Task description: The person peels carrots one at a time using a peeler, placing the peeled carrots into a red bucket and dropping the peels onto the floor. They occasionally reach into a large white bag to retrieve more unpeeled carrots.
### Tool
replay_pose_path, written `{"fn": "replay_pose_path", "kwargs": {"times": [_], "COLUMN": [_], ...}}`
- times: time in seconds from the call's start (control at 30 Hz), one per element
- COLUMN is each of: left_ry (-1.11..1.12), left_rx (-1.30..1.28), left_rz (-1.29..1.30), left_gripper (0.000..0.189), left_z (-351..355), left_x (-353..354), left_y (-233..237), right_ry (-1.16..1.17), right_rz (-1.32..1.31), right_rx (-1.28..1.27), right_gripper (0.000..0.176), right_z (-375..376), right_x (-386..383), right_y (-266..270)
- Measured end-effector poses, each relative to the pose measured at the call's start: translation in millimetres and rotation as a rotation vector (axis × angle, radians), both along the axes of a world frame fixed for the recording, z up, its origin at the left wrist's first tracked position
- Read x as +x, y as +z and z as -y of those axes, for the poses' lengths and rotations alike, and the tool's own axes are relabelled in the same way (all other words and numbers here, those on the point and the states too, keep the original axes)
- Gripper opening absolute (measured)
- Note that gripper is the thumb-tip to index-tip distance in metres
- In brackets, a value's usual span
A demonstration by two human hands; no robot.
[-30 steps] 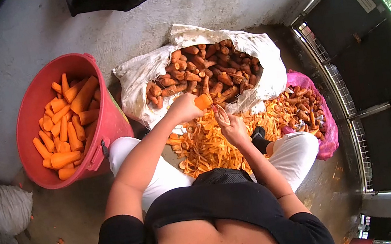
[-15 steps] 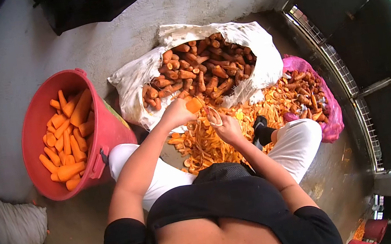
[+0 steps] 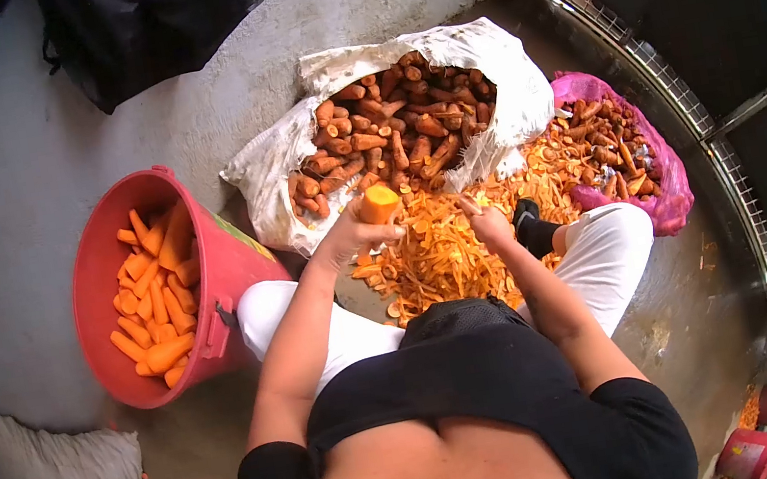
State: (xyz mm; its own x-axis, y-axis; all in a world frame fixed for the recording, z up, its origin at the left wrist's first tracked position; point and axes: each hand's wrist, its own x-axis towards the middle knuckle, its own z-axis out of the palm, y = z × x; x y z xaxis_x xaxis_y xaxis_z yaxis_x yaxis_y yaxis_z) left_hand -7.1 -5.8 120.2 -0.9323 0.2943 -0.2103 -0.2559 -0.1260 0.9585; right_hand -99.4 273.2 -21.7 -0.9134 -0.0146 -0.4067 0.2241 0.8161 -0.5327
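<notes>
My left hand [image 3: 350, 236] is closed around a thick peeled carrot [image 3: 380, 202], its pale cut end tipped up toward me. To the right and apart from the carrot, my right hand [image 3: 491, 226] grips a small tool that looks like a peeler [image 3: 469, 206]; fingers hide most of it. Below both hands lies a heap of carrot peelings [image 3: 452, 264] between my legs. Just beyond, a white sack [image 3: 517, 71] gapes open, full of unpeeled carrots [image 3: 385, 115].
On the left stands a red bucket [image 3: 243, 260] holding peeled carrots [image 3: 155, 303]. A pink bag [image 3: 668, 187] with carrot ends and scraps lies at right. A black bag [image 3: 144, 32] is against the wall, and a pale sack [image 3: 67, 475] lies at lower left.
My hands have moved apart: the right one, with the tool, has shifted right of the carrot. The carrot's cut end now faces up more. The whole view has shifted slightly.
</notes>
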Motion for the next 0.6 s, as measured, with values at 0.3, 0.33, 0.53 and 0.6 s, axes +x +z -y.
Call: {"fn": "replay_pose_path", "kwargs": {"times": [0.3,0.33,0.53,0.6], "left_ry": [0.393,0.403,0.505,0.534], "left_rx": [-0.844,-0.943,-1.417,-1.492], "left_rz": [-0.612,-0.635,-0.744,-0.769], "left_gripper": [0.045,0.045,0.038,0.031], "left_z": [-4.0,-2.3,5.5,6.7], "left_x": [-7.2,-6.1,1.3,3.4], "left_y": [-33.3,-33.7,-30.8,-31.8], "right_ry": [-0.057,-0.029,0.072,0.123], "right_rz": [0.118,0.086,-0.149,-0.323], "right_rx": [-0.16,-0.163,-0.346,-0.551], "right_gripper": [0.069,0.069,0.053,0.053], "right_z": [0.5,0.9,26.0,39.4], "right_x": [3.5,0.2,4.8,5.7], "right_y": [-12.3,-24.4,-25.9,-27.6]}}
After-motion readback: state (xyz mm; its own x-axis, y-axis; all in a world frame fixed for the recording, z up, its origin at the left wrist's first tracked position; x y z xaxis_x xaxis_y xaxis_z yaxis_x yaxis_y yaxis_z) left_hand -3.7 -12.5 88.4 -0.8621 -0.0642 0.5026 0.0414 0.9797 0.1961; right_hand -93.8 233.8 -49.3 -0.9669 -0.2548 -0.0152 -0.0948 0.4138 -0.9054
